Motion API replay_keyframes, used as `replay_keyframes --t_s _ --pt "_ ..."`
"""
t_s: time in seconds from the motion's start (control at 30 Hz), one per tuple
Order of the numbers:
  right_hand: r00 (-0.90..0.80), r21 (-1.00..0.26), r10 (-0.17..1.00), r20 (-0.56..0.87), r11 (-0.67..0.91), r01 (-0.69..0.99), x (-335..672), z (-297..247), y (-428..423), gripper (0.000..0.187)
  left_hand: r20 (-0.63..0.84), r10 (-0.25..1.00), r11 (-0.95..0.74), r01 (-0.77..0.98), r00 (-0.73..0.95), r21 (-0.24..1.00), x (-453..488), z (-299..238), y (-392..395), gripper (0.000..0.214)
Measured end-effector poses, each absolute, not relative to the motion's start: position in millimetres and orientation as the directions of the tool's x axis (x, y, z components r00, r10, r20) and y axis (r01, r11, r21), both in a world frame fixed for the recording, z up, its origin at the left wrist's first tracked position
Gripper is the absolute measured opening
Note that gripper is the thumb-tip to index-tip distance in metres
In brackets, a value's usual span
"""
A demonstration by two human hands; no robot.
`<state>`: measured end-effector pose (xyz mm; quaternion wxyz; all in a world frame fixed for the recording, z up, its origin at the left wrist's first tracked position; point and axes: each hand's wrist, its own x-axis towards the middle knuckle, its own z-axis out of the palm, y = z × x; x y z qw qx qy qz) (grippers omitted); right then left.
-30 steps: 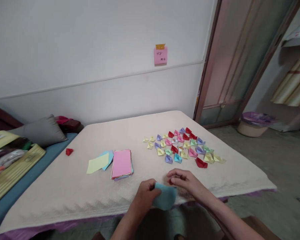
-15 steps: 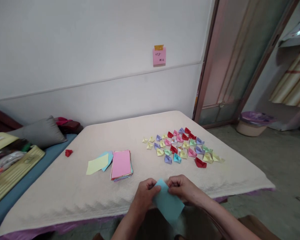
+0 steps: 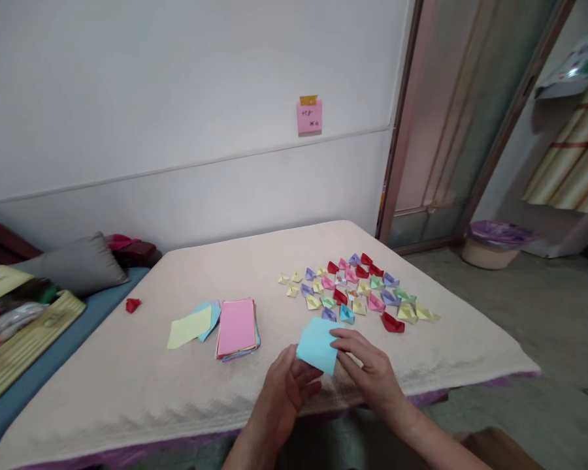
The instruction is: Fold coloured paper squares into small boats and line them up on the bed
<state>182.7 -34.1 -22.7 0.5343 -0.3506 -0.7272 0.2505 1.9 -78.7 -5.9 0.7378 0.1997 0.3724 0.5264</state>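
A light blue sheet of paper (image 3: 316, 344) is held up between both hands above the near edge of the cream-covered table (image 3: 127, 385). My left hand (image 3: 288, 390) pinches its lower left edge from below. My right hand (image 3: 367, 369) grips its right side, fingers laid over it. Just beyond lie several small folded paper boats (image 3: 357, 291) in many colours. To the left sits a stack of coloured paper (image 3: 237, 328) with a pink sheet on top.
A loose yellow sheet (image 3: 189, 326) and a blue one lie left of the stack. A small red paper piece (image 3: 132, 304) sits near the table's left edge. A grey cushion (image 3: 76, 264) and clutter are at far left. A basin (image 3: 494, 243) stands on the floor at right.
The blue sheet has been lifted and turned from hanging below the table edge to facing up between the hands. Both hands moved forward over the table.
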Motion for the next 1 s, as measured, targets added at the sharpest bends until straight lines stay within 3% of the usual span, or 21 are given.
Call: replay_keyframes --t_s 0.13,0.23,0.3,0.37,0.43,0.5,0.67,0.8,1.0 --pt "-0.32 -0.625 0.669 0.671 0.742 0.243 181 -30 -40 0.027 -0.209 0.962 0.273 -0.663 0.177 0.697 5 -4 -79 0.031" --pt "-0.299 -0.726 0.741 0.601 0.663 0.183 178 -29 -42 0.029 -0.203 0.973 0.226 -0.644 0.111 0.731 4 -5 -77 0.03" --pt "-0.198 -0.882 0.87 0.453 0.469 0.045 178 -23 -40 0.036 -0.2 0.978 0.196 -0.609 0.063 0.768 2 -5 -75 0.028" --pt "-0.165 -0.967 0.965 0.206 0.176 -0.182 180 -15 -37 0.042 -0.182 0.983 0.171 -0.558 0.035 0.812 1 -4 -73 0.027" --pt "-0.25 -0.94 0.968 -0.007 -0.092 -0.329 183 -7 -33 0.039 -0.17 0.985 0.168 -0.482 0.04 0.86 -2 -5 -73 0.028" --pt "-0.325 -0.906 0.94 -0.106 -0.226 -0.357 184 -2 -32 0.037 -0.162 0.985 0.174 -0.34 0.064 0.924 -4 -7 -72 0.029" --pt "-0.346 -0.895 0.923 -0.171 -0.292 -0.338 182 -2 -32 0.06 -0.141 0.983 0.149 -0.056 0.117 0.987 -5 -12 -69 0.028" --pt "-0.383 -0.837 0.897 -0.219 -0.374 -0.399 182 -4 -33 0.066 -0.107 0.989 0.108 -0.004 0.098 0.994 -6 -9 -68 0.032" --pt "-0.484 -0.783 0.847 -0.221 -0.45 -0.43 183 -4 -32 0.057 -0.109 0.99 0.112 -0.026 0.086 0.993 -10 -13 -62 0.034"
